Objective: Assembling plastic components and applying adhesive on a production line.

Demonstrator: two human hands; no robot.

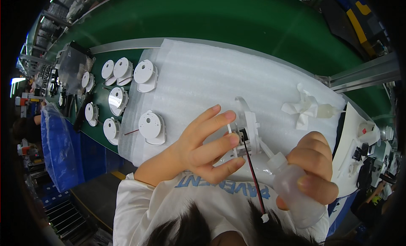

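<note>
Seemingly dispensing, the right hand (314, 163) grips a rounded translucent plastic bottle (296, 203), the left hand (203, 149) a white plastic housing (252, 131), next needing steady aim

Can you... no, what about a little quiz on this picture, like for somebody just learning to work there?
1. Multiple choice: what does the right hand hold?
A) scissors
B) a squeeze bottle
C) a paintbrush

2. True or false: the blue plastic bag is left of the white foam sheet.

3. Fill in: the thin wire from the white part in the left hand ends in a ____ connector.

Key: 1. B; 2. True; 3. white
</note>
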